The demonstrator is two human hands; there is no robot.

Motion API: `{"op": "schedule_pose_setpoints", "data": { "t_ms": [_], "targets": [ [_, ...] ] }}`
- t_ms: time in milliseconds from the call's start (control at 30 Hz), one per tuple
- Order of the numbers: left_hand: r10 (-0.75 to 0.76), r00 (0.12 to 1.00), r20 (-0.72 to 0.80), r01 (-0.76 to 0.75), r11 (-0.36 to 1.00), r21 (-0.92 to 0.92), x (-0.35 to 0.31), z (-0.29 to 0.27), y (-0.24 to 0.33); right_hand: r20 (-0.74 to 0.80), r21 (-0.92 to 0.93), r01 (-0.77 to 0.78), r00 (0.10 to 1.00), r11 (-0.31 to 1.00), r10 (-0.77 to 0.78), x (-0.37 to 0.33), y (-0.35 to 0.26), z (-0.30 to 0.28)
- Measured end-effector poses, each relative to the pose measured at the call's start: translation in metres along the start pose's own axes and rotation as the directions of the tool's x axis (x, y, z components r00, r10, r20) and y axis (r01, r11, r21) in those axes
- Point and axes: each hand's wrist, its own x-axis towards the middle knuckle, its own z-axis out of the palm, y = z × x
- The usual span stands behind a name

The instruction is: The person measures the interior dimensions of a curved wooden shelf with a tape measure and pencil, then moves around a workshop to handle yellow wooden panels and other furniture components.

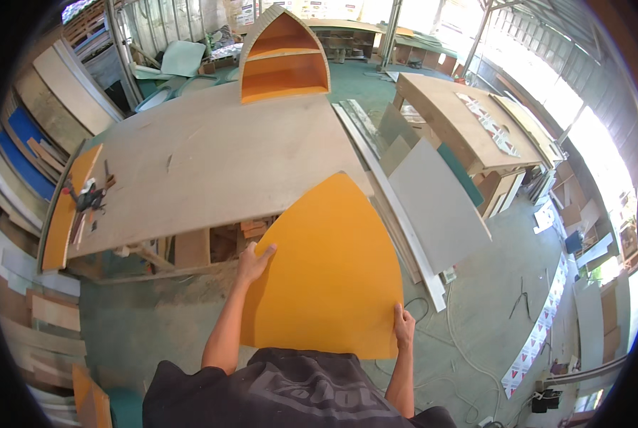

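A large orange-yellow panel with a pointed, arched top is held up in front of my body. My left hand grips its left edge, thumb over the front face. Lower down on the opposite edge, my right hand is closed round the panel. The tip of the panel overlaps the near right corner of a big worktable. At the table's far end stands an arch-shaped cabinet with an orange inside and one shelf.
On the table's left end lie an orange strip and some tools. Boards lean to the right, beside a second table. Cables run over the floor. Stacked sheets line the left wall.
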Motion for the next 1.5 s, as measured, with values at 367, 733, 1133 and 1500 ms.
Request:
{"op": "schedule_pose_setpoints", "data": {
  "t_ms": [367, 733, 1133, 1500],
  "targets": [
    [-0.051, 0.989, 0.141, 0.041, 0.996, 0.076, 0.24, 0.012, 0.016, -0.202, -0.105, 0.158, 0.963, 0.982, -0.177, 0.111, -0.104, 0.093],
    [-0.281, 0.957, -0.07, 0.289, 0.945, 0.155, 0.343, 0.016, -0.043, 0.04, -0.337, 0.285, 0.957, 0.897, -0.288, 0.268, -0.152, 0.195],
    [-0.117, 0.911, -0.395, 0.162, 0.983, 0.082, 0.383, 0.044, -0.023, 0.094, -0.404, 0.45, 0.886, 0.796, -0.453, 0.38, -0.195, 0.22],
    [-0.143, 0.87, -0.472, 0.224, 0.967, 0.12, 0.39, 0.05, -0.024, 0.098, -0.584, 0.323, 0.939, 0.744, -0.33, 0.383, -0.207, 0.234]
  ]
}}
